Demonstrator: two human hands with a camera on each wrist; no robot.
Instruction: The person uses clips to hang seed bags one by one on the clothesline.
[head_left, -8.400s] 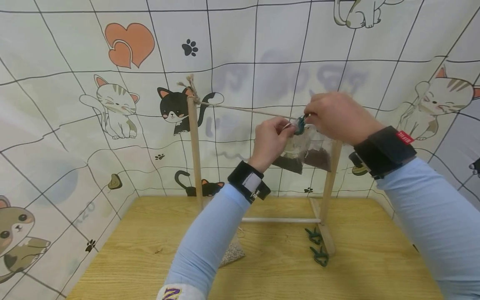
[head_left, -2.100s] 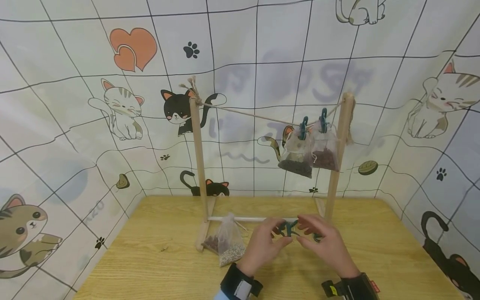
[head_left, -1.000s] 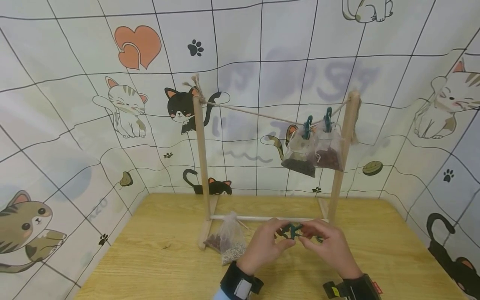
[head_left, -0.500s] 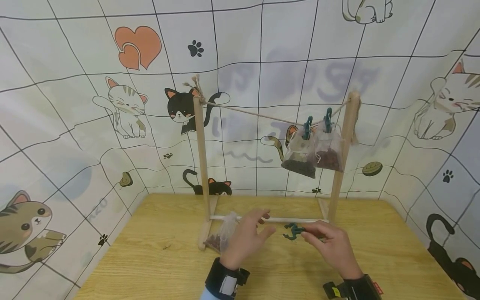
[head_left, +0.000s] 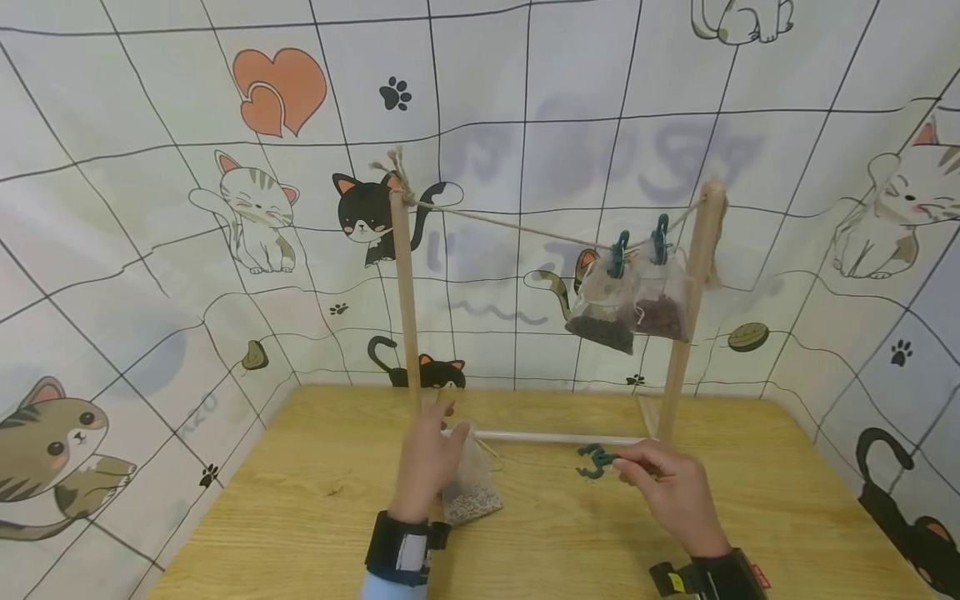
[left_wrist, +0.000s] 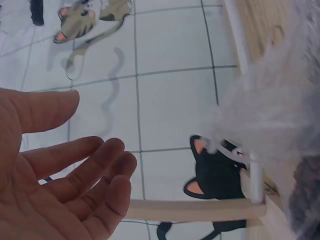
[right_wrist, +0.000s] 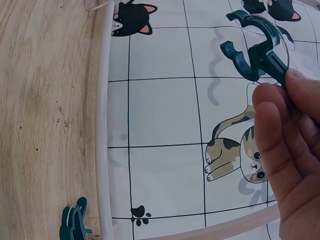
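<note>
My right hand (head_left: 671,492) pinches the handles of a green plastic spring clip (head_left: 596,461) between thumb and fingers. Its curved jaws are spread apart and point left, as the right wrist view also shows on the clip (right_wrist: 255,50). My left hand (head_left: 424,462) reaches over the left side of the table, fingers loosely bent and thumb apart, holding nothing. Right beside it stands a sheer drawstring bag (head_left: 474,496) with pale speckled grains. In the left wrist view, dark reddish contents (left_wrist: 306,200) show at the edge; in the head view the hand hides that spot.
A wooden frame (head_left: 406,292) carries a sagging twine line (head_left: 510,225). Two sheer bags hang near its right post: one with dark contents (head_left: 603,333), one with reddish contents (head_left: 660,317), each under a green clip. Another green clip (right_wrist: 74,222) lies on the table.
Earlier both hands hung a bag on the line, then held a green clip together. The left hand has let go and moved left to the bags; the right hand keeps the clip.
</note>
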